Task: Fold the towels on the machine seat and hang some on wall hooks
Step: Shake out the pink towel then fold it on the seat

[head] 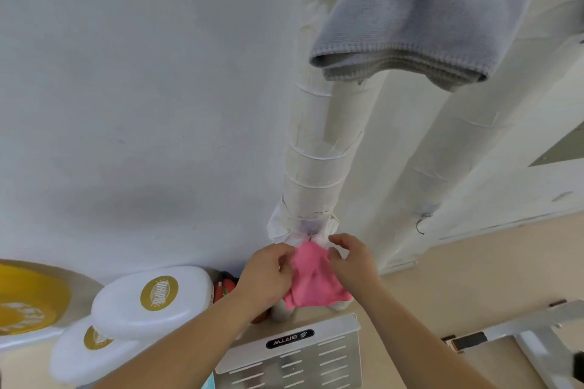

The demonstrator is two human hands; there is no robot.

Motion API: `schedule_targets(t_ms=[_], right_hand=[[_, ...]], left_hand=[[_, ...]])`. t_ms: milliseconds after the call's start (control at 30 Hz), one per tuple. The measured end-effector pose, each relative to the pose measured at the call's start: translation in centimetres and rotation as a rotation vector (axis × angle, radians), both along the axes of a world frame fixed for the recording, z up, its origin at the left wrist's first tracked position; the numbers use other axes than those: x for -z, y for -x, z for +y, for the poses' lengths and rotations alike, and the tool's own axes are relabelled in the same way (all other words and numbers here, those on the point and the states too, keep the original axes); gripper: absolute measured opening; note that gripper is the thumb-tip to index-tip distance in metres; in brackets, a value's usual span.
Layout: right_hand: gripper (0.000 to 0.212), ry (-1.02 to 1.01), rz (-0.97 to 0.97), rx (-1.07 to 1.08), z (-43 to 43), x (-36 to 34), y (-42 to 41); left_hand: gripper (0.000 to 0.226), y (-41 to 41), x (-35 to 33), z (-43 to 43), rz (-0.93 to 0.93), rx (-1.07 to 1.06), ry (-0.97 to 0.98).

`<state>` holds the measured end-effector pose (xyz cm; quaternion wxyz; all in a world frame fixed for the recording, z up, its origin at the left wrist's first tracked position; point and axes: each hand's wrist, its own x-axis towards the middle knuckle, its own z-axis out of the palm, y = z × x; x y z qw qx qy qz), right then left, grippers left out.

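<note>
Two hands are pinching the pink towel [313,283] at the wrapped pipe's [316,167] lower end, left hand [268,273] and right hand [352,259] curling fingers onto its top edge, probably bunching it for a hook there, while a grey towel [410,16] is hanging higher up that pipe.

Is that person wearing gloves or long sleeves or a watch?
No. The left grip and right grip, the person's hands, have no gloves or rings. The left forearm and right forearm are bare: no sleeves, watch or bracelet in view.
</note>
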<state>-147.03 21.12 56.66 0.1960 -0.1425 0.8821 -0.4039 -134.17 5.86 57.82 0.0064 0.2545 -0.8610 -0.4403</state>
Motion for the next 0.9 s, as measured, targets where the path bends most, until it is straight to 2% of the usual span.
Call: schedule_targets(t_ms=[167, 333, 467, 600, 800, 900], right_hand=[[0.025, 0.068, -0.016, 0.192, 3.5, -0.4, -2.4], [0.021, 0.081, -0.070, 0.461, 9.2, 0.8, -8.6], [0.015, 0.065, -0.177, 0.729, 15.0, 2.0, -17.5], [0.019, 0.017, -0.295, 0.972, 20.7, 4.0, -27.9], [0.024, -0.029, -0.317, 1.254, 27.5, 5.7, -42.5], [0.028, -0.143, -0.288, 1.362, 30.8, 6.8, -49.4]], left_hand=[[0.022, -1.0, -1.1, 2.3, 0.068, 0.150, -0.054], [0.015, -2.0, 0.9, 6.2, -0.030, 0.421, -0.102], [0.016, -4.8, 3.2, 11.5, -0.142, 0.643, -0.170], [0.020, -9.4, 4.3, 17.9, -0.257, 0.900, -0.218], [0.016, -18.7, 4.0, 27.2, -0.410, 1.174, -0.248], [0.020, -23.3, 4.6, 31.9, -0.469, 1.261, -0.213]])
